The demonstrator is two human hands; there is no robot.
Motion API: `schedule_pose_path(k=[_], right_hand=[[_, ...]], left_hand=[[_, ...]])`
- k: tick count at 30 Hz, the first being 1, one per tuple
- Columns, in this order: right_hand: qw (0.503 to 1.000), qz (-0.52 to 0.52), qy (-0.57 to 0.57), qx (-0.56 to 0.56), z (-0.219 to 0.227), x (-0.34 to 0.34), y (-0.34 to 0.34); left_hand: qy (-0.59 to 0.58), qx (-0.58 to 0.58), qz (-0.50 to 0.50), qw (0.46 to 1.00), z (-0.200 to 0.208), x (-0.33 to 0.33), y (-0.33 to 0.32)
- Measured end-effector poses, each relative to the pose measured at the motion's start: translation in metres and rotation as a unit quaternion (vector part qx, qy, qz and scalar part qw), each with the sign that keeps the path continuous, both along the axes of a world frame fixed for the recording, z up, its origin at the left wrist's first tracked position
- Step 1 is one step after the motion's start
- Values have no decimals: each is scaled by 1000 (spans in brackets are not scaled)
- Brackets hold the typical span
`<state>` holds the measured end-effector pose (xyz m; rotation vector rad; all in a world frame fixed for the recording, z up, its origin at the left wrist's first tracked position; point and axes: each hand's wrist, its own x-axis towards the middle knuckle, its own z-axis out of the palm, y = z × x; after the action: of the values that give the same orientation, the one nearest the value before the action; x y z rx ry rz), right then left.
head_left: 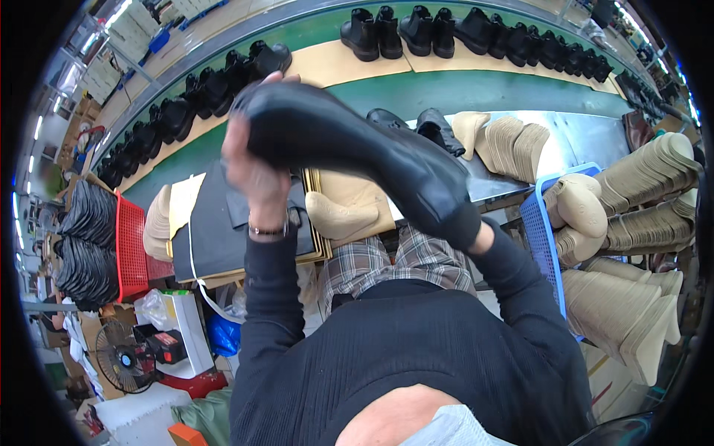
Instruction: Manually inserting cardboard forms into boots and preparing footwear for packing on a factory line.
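A glossy black boot (320,123) is held up slantwise in front of me, above the workbench, its rounded toe end at upper left and its shaft at lower right. My left hand (256,171), slightly blurred, is closed round the toe end, with fingertips showing over the top edge. At the shaft opening my right wrist (483,238) goes into the boot, so that hand and its fingers are hidden. Below the boot lies a beige foot-shaped insole (342,215). Beside it is a pile of black flat sheets (216,230). Black shoes (439,132) sit behind the shaft.
Black boots (361,36) line a green conveyor (327,93) across the back. Bundled beige insoles (517,149) lie on the metal bench (587,141). A blue basket (539,223) with more insoles stands at right, a red basket (132,245) at left. A fan (123,357) stands lower left.
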<state>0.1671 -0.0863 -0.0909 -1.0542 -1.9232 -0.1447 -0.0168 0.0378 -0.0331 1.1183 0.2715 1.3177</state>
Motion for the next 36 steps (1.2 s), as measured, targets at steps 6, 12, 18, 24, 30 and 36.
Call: schedule_pose_path(k=[6, 12, 18, 24, 30, 36], right_hand=[[881, 143, 249, -377, -59, 3, 106], [905, 134, 212, -343, 47, 16, 36], [929, -141, -45, -340, 26, 58, -36], [941, -94, -54, -322, -32, 55, -22], [944, -78, -30, -319, -31, 8, -6], [962, -119, -36, -244, -36, 6, 19]], left_hand=[[422, -13, 305, 854, -120, 26, 120], [509, -176, -11, 843, -125, 61, 85], [523, -47, -52, 849, -95, 25, 62], [589, 170, 17, 790, -105, 35, 16], [522, 170, 2, 836, -123, 18, 26], [518, 193, 51, 832, -114, 16, 16]])
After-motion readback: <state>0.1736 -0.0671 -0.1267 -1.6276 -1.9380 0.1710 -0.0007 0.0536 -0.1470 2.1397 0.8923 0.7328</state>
